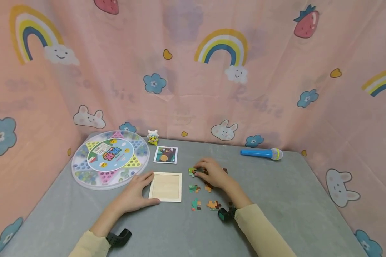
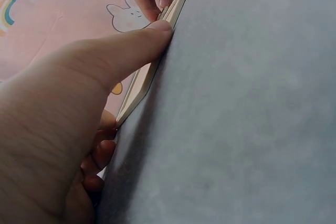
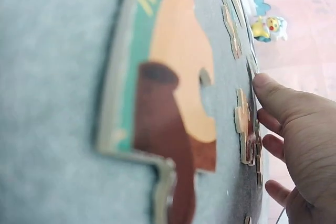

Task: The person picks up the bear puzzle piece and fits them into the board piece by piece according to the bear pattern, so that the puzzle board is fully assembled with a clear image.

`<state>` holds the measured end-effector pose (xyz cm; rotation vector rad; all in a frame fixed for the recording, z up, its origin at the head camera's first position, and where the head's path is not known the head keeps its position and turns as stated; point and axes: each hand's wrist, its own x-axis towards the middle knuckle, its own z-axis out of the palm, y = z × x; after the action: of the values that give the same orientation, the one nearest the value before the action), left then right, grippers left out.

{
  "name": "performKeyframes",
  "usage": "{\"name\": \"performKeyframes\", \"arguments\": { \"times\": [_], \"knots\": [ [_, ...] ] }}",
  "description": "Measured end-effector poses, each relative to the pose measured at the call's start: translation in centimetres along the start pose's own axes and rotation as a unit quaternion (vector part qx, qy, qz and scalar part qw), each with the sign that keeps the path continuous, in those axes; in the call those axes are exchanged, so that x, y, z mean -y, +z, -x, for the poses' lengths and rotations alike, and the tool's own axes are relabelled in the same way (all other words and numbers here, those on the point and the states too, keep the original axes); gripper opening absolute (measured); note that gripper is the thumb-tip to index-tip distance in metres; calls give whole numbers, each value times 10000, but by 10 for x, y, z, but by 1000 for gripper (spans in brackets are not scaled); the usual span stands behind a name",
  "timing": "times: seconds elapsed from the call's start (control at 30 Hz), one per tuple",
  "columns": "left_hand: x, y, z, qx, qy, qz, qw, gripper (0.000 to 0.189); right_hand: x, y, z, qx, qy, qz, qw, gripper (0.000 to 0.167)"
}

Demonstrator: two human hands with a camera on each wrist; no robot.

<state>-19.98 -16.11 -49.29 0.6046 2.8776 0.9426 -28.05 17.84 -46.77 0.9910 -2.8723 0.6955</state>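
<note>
A square wooden puzzle tray with a raised pale rim lies in the middle of the table. My left hand grips its left side, thumb at the near corner and fingers at the far one; the thumb lies on the rim in the left wrist view. Right of the tray, the fingertips of my right hand pinch a green-edged puzzle piece at the table. Other jigsaw pieces lie below and beside it, including a green one and an orange one. My right hand partly hides some pieces.
A picture card showing a brown animal lies behind the tray, with a small figurine near it. The round Chinese checkers board is at the left. A blue toy microphone lies at the back right, before a pink curtain.
</note>
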Motion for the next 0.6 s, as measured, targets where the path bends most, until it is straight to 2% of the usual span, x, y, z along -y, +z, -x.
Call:
{"name": "performKeyframes", "arguments": {
  "times": [0.2, 0.4, 0.6],
  "knots": [
    [-1, 0, 1, -1, -8, -19, 10000, 105, 3, 1, -1, -124, 280, -20, 9995, 28],
    [-3, -2, 2, -31, 49, -70, 10000, 105, 16, 2, -2, -451, 948, -664, 9923, 29],
    [-4, -2, 2, -31, 79, -88, 9999, 105, 36, 0, -2, -930, 1203, -1080, 9824, 29]
  ]
}}
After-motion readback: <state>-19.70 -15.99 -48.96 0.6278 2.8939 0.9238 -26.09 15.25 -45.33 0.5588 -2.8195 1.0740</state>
